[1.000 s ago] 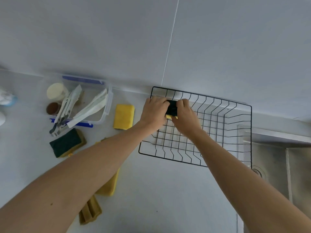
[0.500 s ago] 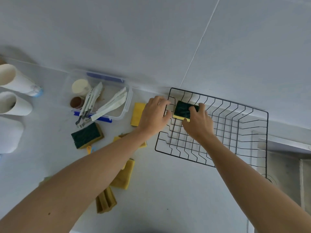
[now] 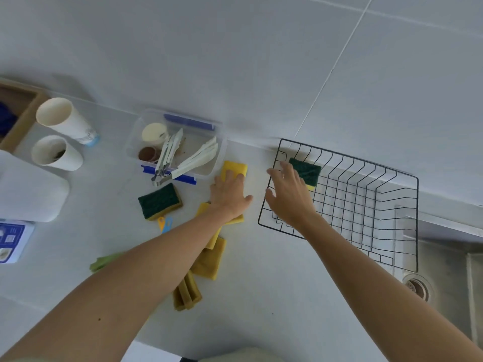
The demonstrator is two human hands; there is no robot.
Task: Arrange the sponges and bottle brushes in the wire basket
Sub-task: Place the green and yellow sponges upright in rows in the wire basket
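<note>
A black wire basket (image 3: 371, 178) sits on the white counter against the wall. One green-and-yellow sponge (image 3: 307, 171) lies in its far left corner. My right hand (image 3: 288, 195) hovers open over the basket's left edge, just clear of that sponge. My left hand (image 3: 230, 194) is spread over the counter, fingertips on a yellow sponge (image 3: 235, 168). A second green-topped sponge (image 3: 159, 201) lies further left. More yellow sponges (image 3: 211, 259) and a grooved ochre one (image 3: 187, 293) lie under my left forearm.
A clear plastic box (image 3: 206, 131) holding white tongs and small cups stands left of the basket. Two paper cups (image 3: 58, 137), a wooden tray and a white board are at far left. A steel sink (image 3: 444, 270) lies to the right of the basket.
Both hands let go of the green-topped sponge, which stays in the basket's corner. My left hand moved left onto the yellow sponge; my right hand drew back and opened.
</note>
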